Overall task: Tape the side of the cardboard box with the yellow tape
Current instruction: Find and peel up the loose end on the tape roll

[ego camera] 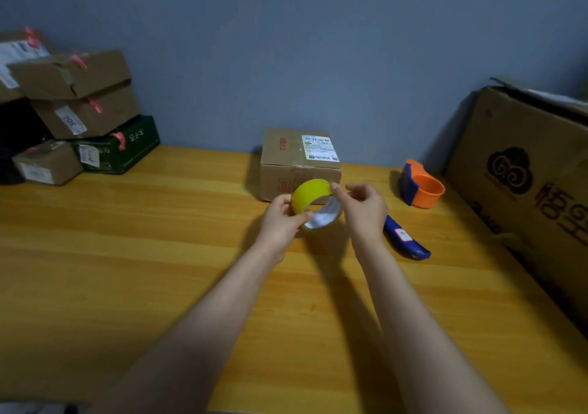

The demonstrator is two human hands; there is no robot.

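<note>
Holding item: yellow tape roll (310, 195), raised off the table (159, 254) just before the cardboard box (299, 165). Left hand (280, 219) pinches its rim to steady it; right hand (362, 205), thumb and forefinger closed on the top edge, likely seeks the free end.

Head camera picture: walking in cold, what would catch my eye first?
Most likely the bright yellow tape roll, held up in mid-frame by the left hand and right hand just in front of a small cardboard box with a white label. Next, the orange and blue tape dispenser on the wooden table to the right, and the stacked parcels far left.
</note>
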